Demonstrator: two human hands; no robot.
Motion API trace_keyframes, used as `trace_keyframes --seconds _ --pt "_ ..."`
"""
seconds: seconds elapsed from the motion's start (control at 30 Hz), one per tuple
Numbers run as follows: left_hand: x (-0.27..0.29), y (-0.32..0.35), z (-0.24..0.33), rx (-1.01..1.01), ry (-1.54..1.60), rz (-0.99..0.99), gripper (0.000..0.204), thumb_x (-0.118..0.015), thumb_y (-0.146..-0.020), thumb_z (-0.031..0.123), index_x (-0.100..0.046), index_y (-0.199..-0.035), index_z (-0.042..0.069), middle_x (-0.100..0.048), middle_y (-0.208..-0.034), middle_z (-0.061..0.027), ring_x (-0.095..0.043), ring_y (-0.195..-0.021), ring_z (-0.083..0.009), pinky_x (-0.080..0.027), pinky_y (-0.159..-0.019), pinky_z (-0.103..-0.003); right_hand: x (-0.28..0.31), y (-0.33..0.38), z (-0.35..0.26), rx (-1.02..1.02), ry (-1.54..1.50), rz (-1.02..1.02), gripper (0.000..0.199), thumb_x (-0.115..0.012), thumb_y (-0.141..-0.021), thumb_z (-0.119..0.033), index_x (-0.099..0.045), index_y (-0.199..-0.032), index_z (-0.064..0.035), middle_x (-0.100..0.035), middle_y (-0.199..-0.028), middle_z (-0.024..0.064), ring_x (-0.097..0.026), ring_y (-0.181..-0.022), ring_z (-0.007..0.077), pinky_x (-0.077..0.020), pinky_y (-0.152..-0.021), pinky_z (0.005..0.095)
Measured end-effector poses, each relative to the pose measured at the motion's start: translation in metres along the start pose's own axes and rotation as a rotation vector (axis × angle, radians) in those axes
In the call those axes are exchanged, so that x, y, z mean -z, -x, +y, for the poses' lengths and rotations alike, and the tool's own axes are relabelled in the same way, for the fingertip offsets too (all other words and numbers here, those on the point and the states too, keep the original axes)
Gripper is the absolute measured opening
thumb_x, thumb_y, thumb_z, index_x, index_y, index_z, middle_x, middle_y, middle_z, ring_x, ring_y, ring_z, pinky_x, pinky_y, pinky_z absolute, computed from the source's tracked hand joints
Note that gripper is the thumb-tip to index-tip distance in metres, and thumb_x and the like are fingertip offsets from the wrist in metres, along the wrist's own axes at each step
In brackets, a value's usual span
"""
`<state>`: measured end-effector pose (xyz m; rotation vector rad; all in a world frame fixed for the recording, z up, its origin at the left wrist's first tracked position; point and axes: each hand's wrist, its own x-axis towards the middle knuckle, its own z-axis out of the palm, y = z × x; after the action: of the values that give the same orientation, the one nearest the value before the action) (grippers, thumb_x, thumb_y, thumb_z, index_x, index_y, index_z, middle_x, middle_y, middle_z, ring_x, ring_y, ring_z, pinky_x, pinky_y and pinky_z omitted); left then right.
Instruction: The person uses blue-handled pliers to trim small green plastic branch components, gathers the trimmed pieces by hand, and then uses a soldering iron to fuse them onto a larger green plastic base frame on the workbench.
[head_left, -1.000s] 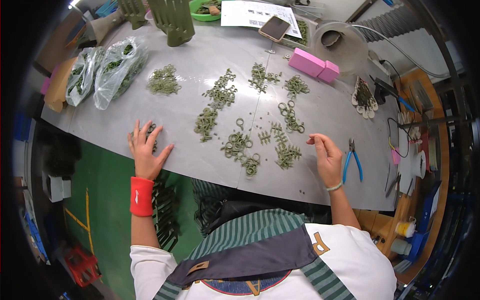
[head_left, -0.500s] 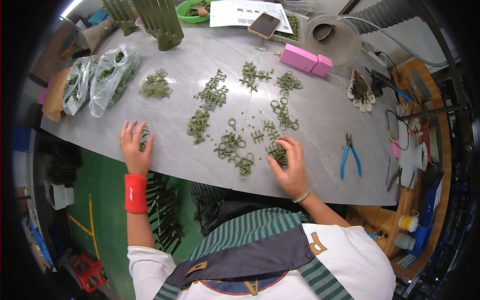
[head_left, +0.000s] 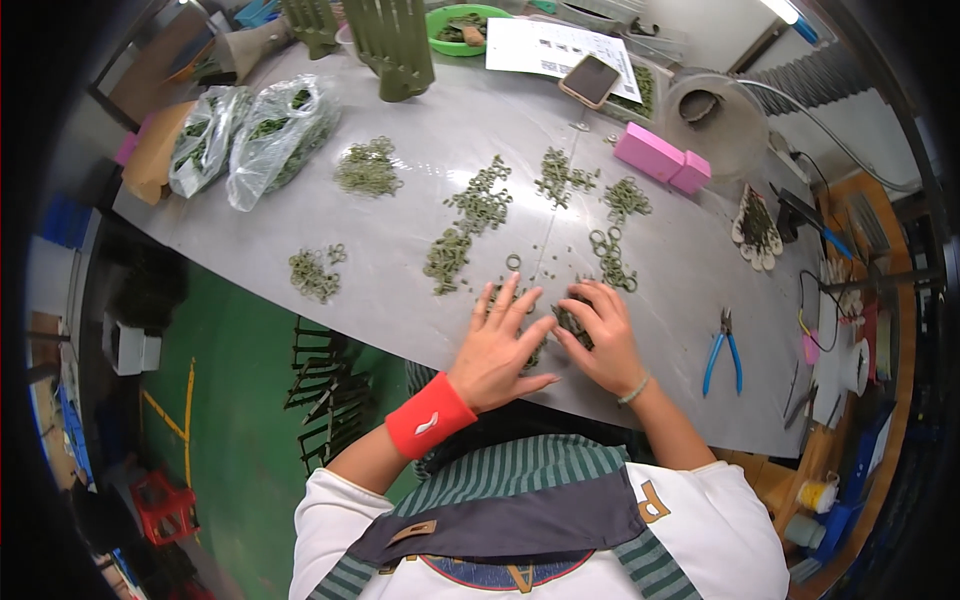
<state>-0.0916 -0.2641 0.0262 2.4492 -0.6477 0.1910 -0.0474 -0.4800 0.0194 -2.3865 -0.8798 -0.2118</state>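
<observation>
My left hand, a red wristband behind it, lies over a pile of green rings near the table's front edge. Its fingers are spread, and they cover most of that pile. Close on its right, my right hand arches over a cluster of dark green small parts, thumb and fingers apart around it. What its fingertips touch is partly hidden. A single green ring lies just beyond my left fingertips. Further off are linked green rings and a heap of small green pieces.
More green piles lie on the grey table, one of rings at the left. Plastic bags stand far left, blue-handled pliers at right. Pink blocks, a phone and a green basin are at the back.
My left hand has left the small ring pile at the left and come across beside my right hand. My right hand stays at the dark green cluster. The whole view has shifted somewhat.
</observation>
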Motion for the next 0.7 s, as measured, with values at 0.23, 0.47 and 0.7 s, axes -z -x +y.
trace_keyframes --seconds 0.23,0.47,0.7 --pt "-0.013 0.004 -0.011 -0.004 -0.06 0.04 0.043 -0.074 -0.08 0.035 -0.062 -0.117 0.015 -0.049 -0.14 -0.0121 -0.03 -0.143 -0.0385 -0.012 -0.117 -0.061 0.005 -0.001 -0.014 -0.012 0.007 -0.019 0.04 -0.075 -0.081 -0.019 -0.066 -0.118 -0.0064 -0.057 -0.131 0.0146 -0.045 -0.13 0.0369 -0.0386 -0.107 0.0465" --pt "-0.003 0.016 -0.015 0.012 0.006 0.048 0.033 -0.072 -0.083 0.019 -0.064 -0.115 0.014 -0.053 -0.137 -0.0088 -0.038 -0.14 -0.0308 -0.013 -0.117 -0.059 0.002 0.007 -0.01 -0.001 -0.039 -0.006 0.032 -0.073 -0.081 -0.01 -0.067 -0.112 -0.0051 -0.061 -0.125 0.0131 -0.05 -0.126 0.0354 -0.0419 -0.104 0.0445" --pt "0.064 0.058 -0.014 0.136 0.039 0.198 0.05 -0.077 -0.077 0.008 -0.063 -0.124 0.012 -0.052 -0.139 -0.0116 -0.04 -0.138 -0.0364 -0.026 -0.116 -0.053 0.011 -0.007 -0.04 0.112 -0.058 0.029 0.03 -0.076 -0.078 -0.011 -0.068 -0.107 -0.0055 -0.064 -0.116 0.0104 -0.054 -0.12 0.0315 -0.0435 -0.1 0.0427"
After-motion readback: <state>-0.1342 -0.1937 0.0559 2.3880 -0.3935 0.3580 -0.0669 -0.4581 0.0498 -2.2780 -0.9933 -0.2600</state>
